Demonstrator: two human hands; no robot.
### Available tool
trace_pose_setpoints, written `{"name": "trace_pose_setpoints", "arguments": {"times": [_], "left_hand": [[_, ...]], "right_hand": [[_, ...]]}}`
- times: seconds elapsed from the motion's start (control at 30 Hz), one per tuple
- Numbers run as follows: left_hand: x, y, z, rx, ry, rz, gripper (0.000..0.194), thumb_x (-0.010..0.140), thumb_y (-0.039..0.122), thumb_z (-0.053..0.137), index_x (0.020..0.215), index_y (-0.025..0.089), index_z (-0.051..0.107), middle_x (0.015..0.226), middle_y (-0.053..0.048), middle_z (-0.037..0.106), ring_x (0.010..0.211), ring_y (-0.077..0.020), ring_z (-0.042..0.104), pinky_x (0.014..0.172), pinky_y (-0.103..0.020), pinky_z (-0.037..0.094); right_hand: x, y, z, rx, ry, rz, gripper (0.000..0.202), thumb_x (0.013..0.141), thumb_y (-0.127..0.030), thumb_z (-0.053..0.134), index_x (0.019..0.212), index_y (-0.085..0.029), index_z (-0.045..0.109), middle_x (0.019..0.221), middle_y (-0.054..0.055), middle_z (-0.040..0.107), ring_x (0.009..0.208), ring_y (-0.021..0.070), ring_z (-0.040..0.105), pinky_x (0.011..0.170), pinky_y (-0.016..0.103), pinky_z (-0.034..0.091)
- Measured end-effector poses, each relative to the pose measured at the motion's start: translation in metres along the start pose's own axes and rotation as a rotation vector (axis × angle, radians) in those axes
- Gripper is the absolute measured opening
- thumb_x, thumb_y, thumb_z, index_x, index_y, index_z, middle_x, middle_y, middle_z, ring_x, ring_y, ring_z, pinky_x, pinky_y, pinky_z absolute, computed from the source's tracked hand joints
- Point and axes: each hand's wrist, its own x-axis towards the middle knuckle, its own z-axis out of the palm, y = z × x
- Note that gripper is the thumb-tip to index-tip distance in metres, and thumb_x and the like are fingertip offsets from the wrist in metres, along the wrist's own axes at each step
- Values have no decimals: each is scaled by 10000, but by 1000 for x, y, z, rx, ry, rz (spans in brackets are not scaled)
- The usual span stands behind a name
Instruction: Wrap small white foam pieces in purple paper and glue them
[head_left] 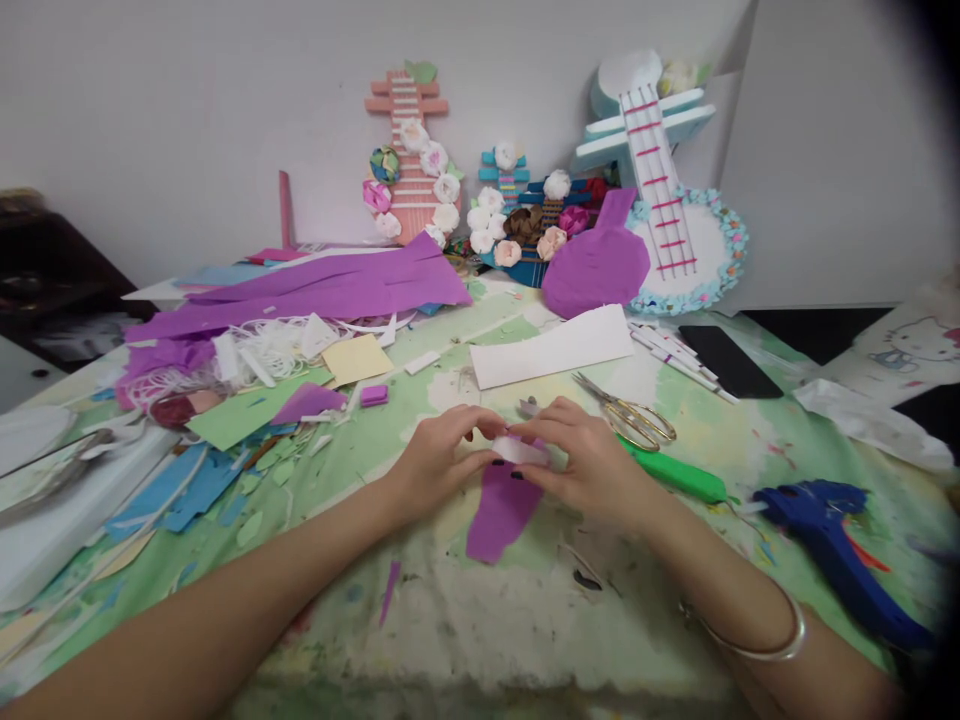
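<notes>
Both hands meet at the middle of the table around a small white piece [517, 451]. My left hand [450, 460] pinches its left end between thumb and fingers. The other end is pinched by my right hand [581, 460], which has a bracelet on its wrist. Beneath the fingers lies a purple paper piece [501, 515], its upper part partly covered by the white piece and the hands. Just behind the right hand are gold-handled scissors [634, 415] and a green cutter [679, 473]. A white strip [553, 350] lies further back.
A blue glue gun [832, 550] and a black phone [729, 360] are on the right. Purple sheets [322, 288], string and paper scraps cover the left side. Decorated instrument shapes [412, 200] lean on the wall. A white box [82, 510] is at far left.
</notes>
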Motion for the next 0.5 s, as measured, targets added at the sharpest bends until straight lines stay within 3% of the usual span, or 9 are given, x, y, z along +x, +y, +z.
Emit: {"name": "trace_pose_setpoints", "arguments": {"times": [0.1,0.23,0.37,0.43,0.5], "left_hand": [[-2,3,2,19,8,13,167,838,248,617,996,203,584,924,-25,694,792,-144,638,712,-279,514],[-6,12,1,182,1,107,186,867,240,557,1041,174,563,1012,-90,664,910,-193,619,776,-340,518],[-11,31,-4,263,-281,390,132,858,277,539,815,168,599,804,-89,652,795,-209,604,714,-357,509],[-14,39,-5,286,-421,546,113,834,246,546,760,174,594,731,-77,633,716,-198,588,630,-346,497],[-19,45,-4,283,-488,630,61,791,191,561,735,181,582,698,-61,621,664,-181,575,575,-333,489]], "right_hand": [[0,-4,3,-77,-52,33,218,780,-203,626,980,-143,687,801,93,653,798,219,566,682,339,446],[1,-1,2,-50,54,278,111,745,-212,618,833,-173,673,715,43,659,632,159,559,599,292,411],[1,9,3,196,100,543,235,714,-290,647,926,-191,621,647,-1,644,557,139,560,539,264,413],[1,10,5,292,55,594,265,714,-299,642,955,-197,600,624,-16,624,543,135,556,514,252,406],[0,9,8,346,1,618,267,719,-290,631,968,-203,586,609,-32,600,525,125,542,504,244,400]]}}
